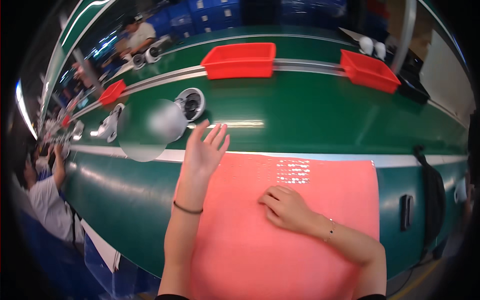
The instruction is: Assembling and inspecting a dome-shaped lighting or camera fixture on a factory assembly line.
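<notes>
My left hand [205, 150] is raised over the far left edge of a pink mat [280, 255]. Its palm is turned up, the fingers are spread and nothing is in them. Just beyond its fingertips, on the green belt, sits a white round housing [191, 104] with a dark inside; a blurred patch hides part of it. Resting on the mat, my right hand [287, 207] has its fingers curled in, with nothing seen in them. Beyond it, small shiny dots [299, 171] lie in rows near the mat's far edge.
More white housings [111, 122] stand farther left on the belt [320, 110]. Red bins [240, 61] line the rail behind, another red bin [369, 71] at right. A black object [406, 212] and a dark bag [431, 195] lie right of the mat. Co-workers sit left and far left.
</notes>
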The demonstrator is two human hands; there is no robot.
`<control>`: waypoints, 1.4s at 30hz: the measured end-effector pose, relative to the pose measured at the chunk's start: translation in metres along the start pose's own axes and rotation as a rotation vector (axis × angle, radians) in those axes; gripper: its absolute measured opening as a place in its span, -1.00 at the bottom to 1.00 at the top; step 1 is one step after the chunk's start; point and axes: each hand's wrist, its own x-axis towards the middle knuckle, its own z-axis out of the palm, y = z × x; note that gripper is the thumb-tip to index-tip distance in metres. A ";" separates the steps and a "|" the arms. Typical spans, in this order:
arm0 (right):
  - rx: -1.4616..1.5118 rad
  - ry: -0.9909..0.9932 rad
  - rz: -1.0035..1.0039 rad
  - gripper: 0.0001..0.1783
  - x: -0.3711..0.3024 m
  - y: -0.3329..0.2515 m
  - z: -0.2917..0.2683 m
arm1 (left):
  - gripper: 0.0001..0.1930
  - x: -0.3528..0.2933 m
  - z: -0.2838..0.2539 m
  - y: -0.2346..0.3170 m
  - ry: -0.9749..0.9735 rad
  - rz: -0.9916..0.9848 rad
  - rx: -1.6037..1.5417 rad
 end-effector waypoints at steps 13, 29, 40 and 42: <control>-0.039 -0.098 0.041 -0.75 0.003 -0.003 -0.007 | -0.18 0.100 -0.122 0.049 0.140 0.266 -0.203; -0.726 0.179 -0.089 -0.16 0.066 -0.016 -0.052 | -0.29 0.030 -0.029 0.070 0.035 0.254 0.402; -0.558 0.116 -0.188 -0.75 0.027 -0.078 -0.119 | -0.50 0.031 -0.019 0.058 -0.306 -0.114 0.581; -0.048 0.137 -0.022 -0.72 0.014 -0.106 -0.123 | -0.55 0.031 -0.022 0.057 -0.581 -0.130 0.711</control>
